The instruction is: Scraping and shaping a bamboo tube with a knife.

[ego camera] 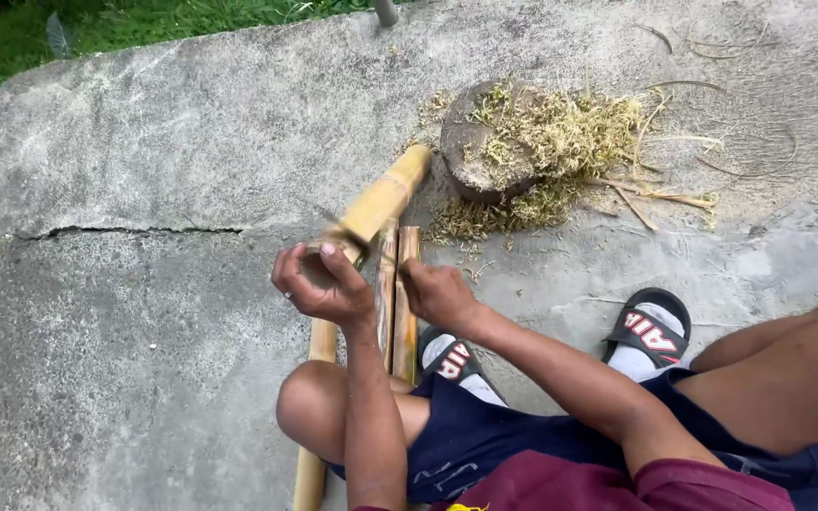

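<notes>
left hand: fingers curled closed, wrist bent, forearm steep | right hand: fisted, knuckles up; forearm stretched across bent knees | hands near, apart

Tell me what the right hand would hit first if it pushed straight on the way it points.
The right hand points up and left along the split bamboo strips it grips. Going straight on, it would likely meet the round bamboo pole first, though depth is unclear.
</notes>
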